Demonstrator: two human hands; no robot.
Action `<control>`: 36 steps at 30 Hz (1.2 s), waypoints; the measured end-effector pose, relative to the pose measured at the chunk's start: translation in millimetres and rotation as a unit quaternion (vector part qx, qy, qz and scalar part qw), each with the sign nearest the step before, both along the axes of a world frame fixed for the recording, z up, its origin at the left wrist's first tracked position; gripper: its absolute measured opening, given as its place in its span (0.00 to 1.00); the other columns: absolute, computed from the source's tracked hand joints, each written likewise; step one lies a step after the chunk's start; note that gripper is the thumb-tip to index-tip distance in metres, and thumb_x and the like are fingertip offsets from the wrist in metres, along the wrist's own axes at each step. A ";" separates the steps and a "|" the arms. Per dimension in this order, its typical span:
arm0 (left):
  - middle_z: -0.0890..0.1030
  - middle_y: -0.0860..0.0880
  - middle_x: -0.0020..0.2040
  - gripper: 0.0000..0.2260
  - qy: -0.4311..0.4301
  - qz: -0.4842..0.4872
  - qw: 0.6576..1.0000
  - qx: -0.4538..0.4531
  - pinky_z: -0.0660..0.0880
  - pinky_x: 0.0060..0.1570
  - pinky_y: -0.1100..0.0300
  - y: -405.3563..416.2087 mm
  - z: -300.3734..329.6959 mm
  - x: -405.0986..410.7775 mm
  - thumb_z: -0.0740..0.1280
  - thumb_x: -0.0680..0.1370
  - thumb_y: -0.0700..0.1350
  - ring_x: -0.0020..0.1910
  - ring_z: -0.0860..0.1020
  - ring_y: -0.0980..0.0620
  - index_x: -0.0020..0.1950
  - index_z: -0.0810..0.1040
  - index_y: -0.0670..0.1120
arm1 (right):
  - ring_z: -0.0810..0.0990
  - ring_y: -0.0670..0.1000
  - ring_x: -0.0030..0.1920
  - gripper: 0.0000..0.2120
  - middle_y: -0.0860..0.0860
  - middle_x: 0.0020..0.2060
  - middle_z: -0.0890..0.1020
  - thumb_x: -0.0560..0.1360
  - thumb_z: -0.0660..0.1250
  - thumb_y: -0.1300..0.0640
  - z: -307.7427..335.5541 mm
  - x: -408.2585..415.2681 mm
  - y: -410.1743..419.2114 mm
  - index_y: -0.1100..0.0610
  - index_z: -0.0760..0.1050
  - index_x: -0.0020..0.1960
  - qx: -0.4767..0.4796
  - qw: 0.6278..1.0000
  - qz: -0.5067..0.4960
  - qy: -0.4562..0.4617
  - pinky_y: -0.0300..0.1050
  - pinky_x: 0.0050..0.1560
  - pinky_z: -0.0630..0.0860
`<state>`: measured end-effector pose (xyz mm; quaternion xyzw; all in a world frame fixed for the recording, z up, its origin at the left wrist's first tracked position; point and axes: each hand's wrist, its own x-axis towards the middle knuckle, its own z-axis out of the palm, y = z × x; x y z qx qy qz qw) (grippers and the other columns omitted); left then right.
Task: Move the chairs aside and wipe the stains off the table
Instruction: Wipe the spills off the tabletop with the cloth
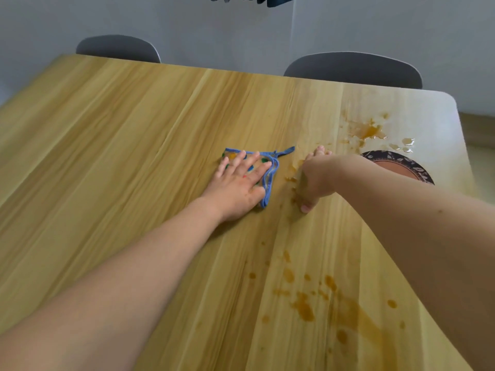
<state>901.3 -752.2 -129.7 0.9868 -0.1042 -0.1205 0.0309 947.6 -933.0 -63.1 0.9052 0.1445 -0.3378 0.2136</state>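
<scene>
1. Wood-grain table (134, 135) is shown, with two grey chairs (353, 69) drawn up at its far edge.
2. A blue-edged cloth (269, 167) is pressed flat on the table by the left hand (237, 187), fingers straight and spread.
3. The right hand (316, 178) is set just beside the cloth, fingertips on the wood; nothing is held.
4. Orange-brown stains (305, 307) are seen near the front edge and near a patterned plate (407, 163).
</scene>
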 end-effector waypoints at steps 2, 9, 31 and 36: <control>0.42 0.55 0.80 0.26 -0.008 0.002 1.000 0.005 0.35 0.74 0.48 -3.1 -2.1 11.7 0.48 0.81 0.56 0.78 0.37 0.52 0.79 0.45 0.61 | 0.51 0.65 0.76 0.61 0.66 0.76 0.41 0.67 0.70 0.34 -1.9 -2.7 0.3 0.65 0.35 0.76 -0.003 1.000 -0.001 -0.009 0.56 0.73 0.59; 0.40 0.53 0.80 0.25 -0.007 -0.009 1.000 0.002 0.34 0.74 0.47 -2.0 -1.1 -33.0 0.47 0.82 0.55 0.78 0.36 0.50 0.79 0.43 0.59 | 0.51 0.62 0.77 0.61 0.61 0.77 0.43 0.64 0.74 0.35 -3.9 -9.8 0.1 0.61 0.42 0.78 0.027 0.997 -0.060 -0.050 0.60 0.70 0.63; 0.38 0.53 0.80 0.26 0.017 -0.003 1.000 0.006 0.34 0.74 0.45 13.8 0.3 -174.0 0.45 0.82 0.57 0.77 0.34 0.50 0.78 0.40 0.59 | 0.60 0.65 0.73 0.27 0.61 0.77 0.49 0.80 0.50 0.58 -23.3 -143.3 4.7 0.61 0.50 0.78 0.133 0.986 -0.092 -0.044 0.56 0.70 0.64; 0.39 0.51 0.80 0.29 0.019 -0.038 0.999 -0.008 0.35 0.74 0.43 23.9 1.2 -262.2 0.38 0.78 0.59 0.77 0.35 0.48 0.79 0.41 0.58 | 0.52 0.65 0.76 0.28 0.62 0.77 0.44 0.81 0.49 0.61 -24.0 -155.2 15.7 0.63 0.44 0.78 0.122 0.984 -0.114 -0.063 0.57 0.73 0.58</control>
